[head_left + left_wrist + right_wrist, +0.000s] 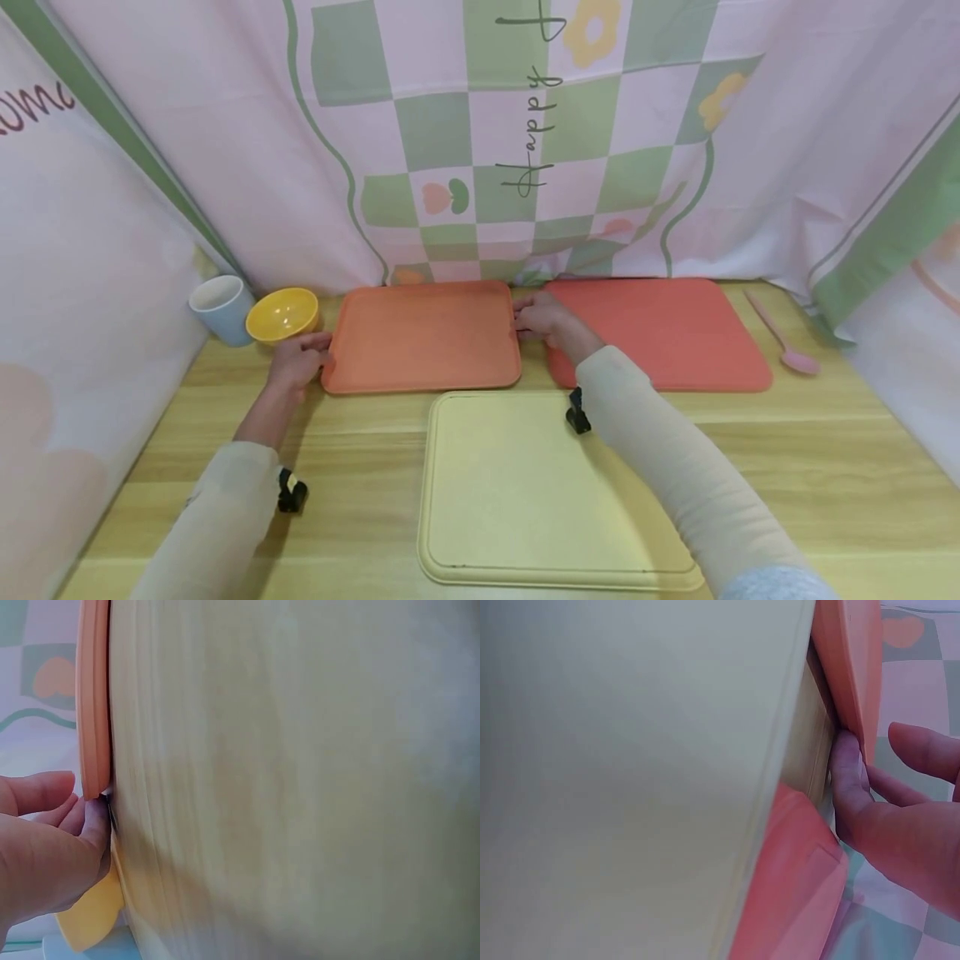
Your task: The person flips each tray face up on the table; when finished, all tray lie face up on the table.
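Note:
An orange tray (423, 337) lies at the back of the table, left of the middle. My left hand (298, 360) holds its left end; in the left wrist view the fingertips (96, 814) meet the tray's rim close to the tabletop, with one finger raised apart. At the opposite end my right hand (546, 318) holds the right rim. The right wrist view shows a fingertip (846, 754) at the underside of the orange tray's edge, another finger behind it and one lifted away. Part of each grip is hidden by the tray.
A red tray (667, 333) lies behind my right forearm. A pale yellow tray (525, 492) is in front, partly under that arm. The yellow bowl (283, 315) and blue cup (225, 310) stand beside my left hand. At far right lies a pink spoon (783, 337). A curtain (427, 75) hangs behind.

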Motion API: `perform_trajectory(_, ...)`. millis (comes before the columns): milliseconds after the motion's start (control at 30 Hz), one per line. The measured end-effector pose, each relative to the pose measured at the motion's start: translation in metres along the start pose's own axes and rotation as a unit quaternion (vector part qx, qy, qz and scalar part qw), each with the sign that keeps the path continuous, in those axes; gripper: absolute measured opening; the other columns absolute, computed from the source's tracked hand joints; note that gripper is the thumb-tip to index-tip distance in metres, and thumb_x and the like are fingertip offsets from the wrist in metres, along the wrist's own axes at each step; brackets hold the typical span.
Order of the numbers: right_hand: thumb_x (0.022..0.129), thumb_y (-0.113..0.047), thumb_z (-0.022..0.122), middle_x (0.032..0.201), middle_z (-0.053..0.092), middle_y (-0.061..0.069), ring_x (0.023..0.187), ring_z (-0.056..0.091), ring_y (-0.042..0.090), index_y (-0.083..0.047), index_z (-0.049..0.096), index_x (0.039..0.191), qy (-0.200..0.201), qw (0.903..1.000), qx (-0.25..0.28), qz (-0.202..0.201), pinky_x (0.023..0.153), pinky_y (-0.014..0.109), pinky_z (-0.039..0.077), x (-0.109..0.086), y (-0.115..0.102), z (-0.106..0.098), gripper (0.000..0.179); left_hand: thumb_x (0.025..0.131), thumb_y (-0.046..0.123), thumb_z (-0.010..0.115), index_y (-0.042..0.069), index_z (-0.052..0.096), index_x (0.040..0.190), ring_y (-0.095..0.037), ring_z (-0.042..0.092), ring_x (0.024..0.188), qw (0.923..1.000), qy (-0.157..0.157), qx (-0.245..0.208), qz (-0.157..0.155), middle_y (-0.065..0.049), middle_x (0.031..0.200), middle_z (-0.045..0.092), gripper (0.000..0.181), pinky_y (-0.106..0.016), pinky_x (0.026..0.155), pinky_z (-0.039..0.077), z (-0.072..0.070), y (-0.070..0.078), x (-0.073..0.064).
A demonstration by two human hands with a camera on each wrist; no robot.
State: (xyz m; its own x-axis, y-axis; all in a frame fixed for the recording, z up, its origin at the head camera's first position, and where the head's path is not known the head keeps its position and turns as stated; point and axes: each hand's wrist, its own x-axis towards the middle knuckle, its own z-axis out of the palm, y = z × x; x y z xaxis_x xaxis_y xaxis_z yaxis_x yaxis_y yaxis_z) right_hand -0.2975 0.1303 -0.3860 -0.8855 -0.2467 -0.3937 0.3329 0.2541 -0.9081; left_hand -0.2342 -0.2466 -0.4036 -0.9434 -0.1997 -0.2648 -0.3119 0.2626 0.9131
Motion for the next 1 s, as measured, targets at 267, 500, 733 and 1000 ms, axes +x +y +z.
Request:
perform_trajectory(267, 0.100, 0.009, 0.047, 0.151, 0.038, 0.029, 0.127, 0.052, 0.037, 0.014, 0.031, 0.151, 0.003, 0.9999, 0.016, -0.003, 0.109, 0.043, 0.045, -0.004, -0.003, -0.001, 0.054, 0.096, -0.005, 0.057, -0.003, 0.048, 0.147, -0.029, 0.049, 0.132, 0.9996, 0.020, -0.010, 0.020, -0.022, 0.149, 0.049, 0.052, -0.036, 0.107, 0.046, -0.002, 0.003, -0.003)
perform_trajectory(500, 0.101, 0.007, 0.047, 0.152, 0.034, 0.033, 0.134, 0.045, 0.045, 0.015, 0.022, 0.153, -0.006, 0.9995, 0.029, -0.013, 0.112, 0.046, 0.042, -0.006, -0.004, -0.008, 0.058, 0.096, -0.001, 0.059, -0.006, 0.055, 0.141, -0.026, 0.055, 0.122, 0.9963, 0.033, 0.015, 0.078, -0.024, 0.142, 0.055, 0.045, -0.020, 0.090, 0.052, 0.003, 0.014, -0.008)
perform_trajectory(733, 0.100, 0.005, 0.045, 0.154, 0.030, 0.033, 0.136, 0.040, 0.044, 0.015, 0.024, 0.152, -0.011, 0.9990, 0.027, -0.035, 0.113, 0.051, 0.039, -0.019, -0.003, -0.021, 0.057, 0.098, -0.001, 0.057, -0.005, 0.056, 0.141, -0.026, 0.057, 0.120, 0.9950, 0.005, 0.007, 0.100, -0.023, 0.139, 0.058, 0.043, -0.032, 0.100, 0.051, 0.021, 0.032, -0.010)
perform_trajectory(1000, 0.101, 0.001, 0.050, 0.134, 0.047, 0.027, 0.104, 0.062, 0.027, 0.015, 0.031, 0.149, 0.004, 0.9979, 0.032, -0.056, 0.099, 0.044, 0.052, -0.030, 0.002, -0.037, 0.054, 0.099, 0.001, 0.059, -0.010, 0.055, 0.138, -0.026, 0.062, 0.116, 0.9879, -0.048, -0.004, 0.147, -0.028, 0.135, 0.059, 0.041, -0.025, 0.091, 0.055, 0.047, 0.053, -0.013)
